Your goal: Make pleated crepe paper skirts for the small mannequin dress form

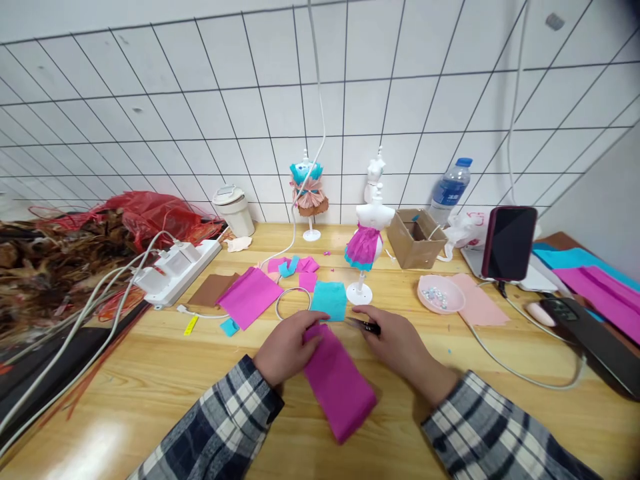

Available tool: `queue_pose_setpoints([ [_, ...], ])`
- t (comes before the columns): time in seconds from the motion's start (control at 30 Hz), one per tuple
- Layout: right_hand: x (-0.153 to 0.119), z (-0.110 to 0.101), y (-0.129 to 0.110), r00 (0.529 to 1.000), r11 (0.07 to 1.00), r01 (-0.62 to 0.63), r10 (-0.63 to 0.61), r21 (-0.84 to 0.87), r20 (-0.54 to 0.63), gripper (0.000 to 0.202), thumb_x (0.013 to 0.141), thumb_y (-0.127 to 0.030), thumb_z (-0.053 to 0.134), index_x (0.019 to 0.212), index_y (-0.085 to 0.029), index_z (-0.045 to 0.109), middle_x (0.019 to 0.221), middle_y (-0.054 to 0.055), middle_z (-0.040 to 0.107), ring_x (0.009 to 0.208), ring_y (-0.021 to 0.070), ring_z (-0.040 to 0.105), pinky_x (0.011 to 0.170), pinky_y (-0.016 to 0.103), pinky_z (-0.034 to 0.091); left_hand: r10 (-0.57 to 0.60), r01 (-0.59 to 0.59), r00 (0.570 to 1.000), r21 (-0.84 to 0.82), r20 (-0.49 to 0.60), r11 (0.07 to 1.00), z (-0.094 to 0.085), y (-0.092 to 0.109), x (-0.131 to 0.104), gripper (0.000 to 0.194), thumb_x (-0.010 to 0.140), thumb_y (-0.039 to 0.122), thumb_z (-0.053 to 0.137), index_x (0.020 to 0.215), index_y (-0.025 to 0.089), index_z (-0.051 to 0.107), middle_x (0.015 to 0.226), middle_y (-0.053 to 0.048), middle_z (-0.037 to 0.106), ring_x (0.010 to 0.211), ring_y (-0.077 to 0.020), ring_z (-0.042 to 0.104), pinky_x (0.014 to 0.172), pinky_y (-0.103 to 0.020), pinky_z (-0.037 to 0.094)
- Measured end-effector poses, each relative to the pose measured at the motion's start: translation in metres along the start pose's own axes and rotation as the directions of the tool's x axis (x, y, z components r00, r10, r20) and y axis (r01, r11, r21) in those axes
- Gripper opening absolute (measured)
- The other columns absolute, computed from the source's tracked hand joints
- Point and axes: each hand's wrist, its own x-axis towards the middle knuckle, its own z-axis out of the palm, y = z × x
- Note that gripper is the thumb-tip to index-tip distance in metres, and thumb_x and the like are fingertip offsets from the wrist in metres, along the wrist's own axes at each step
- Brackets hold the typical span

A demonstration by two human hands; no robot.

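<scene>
1. Head view: the left hand (290,347) pinches the far end of a folded magenta sheet (339,387) over the table (170,407).
2. The right hand (395,337) grips a black-handled tool (369,327) near a turquoise square (329,301).
3. Beyond stands a skirted white mannequin (375,215).

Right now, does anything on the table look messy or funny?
Yes: a white cable droops in front of the mannequin with the brown hem, hiding part of it. Pink and blue scraps lie jumbled on the table beyond the left hand.

Sheet (337,387) before mannequin (375,215), bowl (457,306) right, bottle (451,189) behind box (420,252)
</scene>
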Motion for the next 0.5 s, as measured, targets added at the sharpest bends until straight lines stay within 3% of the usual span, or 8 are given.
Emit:
queue_pose_setpoints([
  [0.13,-0.020,-0.013,0.011,0.999,0.999,0.037,-0.038,0.033,0.014,0.037,0.086,-0.024,0.053,0.123,-0.023,0.059,0.115,0.006,0.068,0.102,0.0220,0.065,0.086,0.035,0.049,-0.110,0.098,0.973,-0.071,-0.201,0.993,0.001,-0.006,0.001,0.027,0.082,0.021,0.058,0.107,0.023,0.066,0.102,-0.005,0.071,0.093,-0.0203,0.065,0.086,-0.034,0.051],
  [0.23,-0.030,-0.022,0.010,0.995,0.992,0.095,-0.097,0.082,0.023,0.034,0.088,-0.022,0.051,0.120,-0.023,0.060,0.105,0.005,0.068,0.095,0.0192,0.064,0.081,0.032,0.049,-0.192,0.163,0.940,-0.123,-0.282,0.979,0.006,-0.006,0.006,0.029,0.082,0.025,0.058,0.111,0.022,0.063,0.093,-0.004,0.070,0.083,-0.0181,0.066,0.078,-0.031,0.053],
  [0.37,-0.041,-0.023,-0.006,0.984,0.983,0.175,-0.177,0.060,0.034,0.035,0.089,-0.033,0.056,0.123,-0.024,0.058,0.104,0.006,0.068,0.094,0.0207,0.063,0.081,0.032,0.046,-0.242,0.200,0.917,-0.159,-0.317,0.967,0.015,0.001,0.013,0.034,0.085,0.028,0.055,0.117,0.018,0.056,0.085,-0.002,0.066,0.076,-0.0165,0.065,0.073,-0.029,0.053],
  [0.43,-0.044,-0.021,-0.015,0.966,0.971,0.238,-0.237,0.003,0.106,0.040,0.086,-0.041,0.061,0.123,-0.027,0.059,0.102,0.004,0.069,0.091,0.0221,0.063,0.078,0.033,0.046,-0.246,0.205,0.919,-0.160,-0.308,0.966,0.016,0.002,0.013,0.032,0.086,0.031,0.054,0.115,0.018,0.056,0.088,-0.003,0.066,0.080,-0.0174,0.065,0.076,-0.030,0.053],
  [0.5,-0.044,-0.020,-0.020,0.932,0.946,0.317,-0.297,-0.073,0.208,0.032,0.086,-0.036,0.059,0.117,-0.029,0.062,0.100,0.003,0.069,0.090,0.0221,0.062,0.076,0.032,0.045,-0.238,0.215,0.932,-0.112,-0.275,0.970,0.015,-0.002,0.013,0.032,0.088,0.033,0.053,0.116,0.018,0.056,0.094,-0.005,0.066,0.084,-0.0185,0.064,0.078,-0.031,0.052],
])
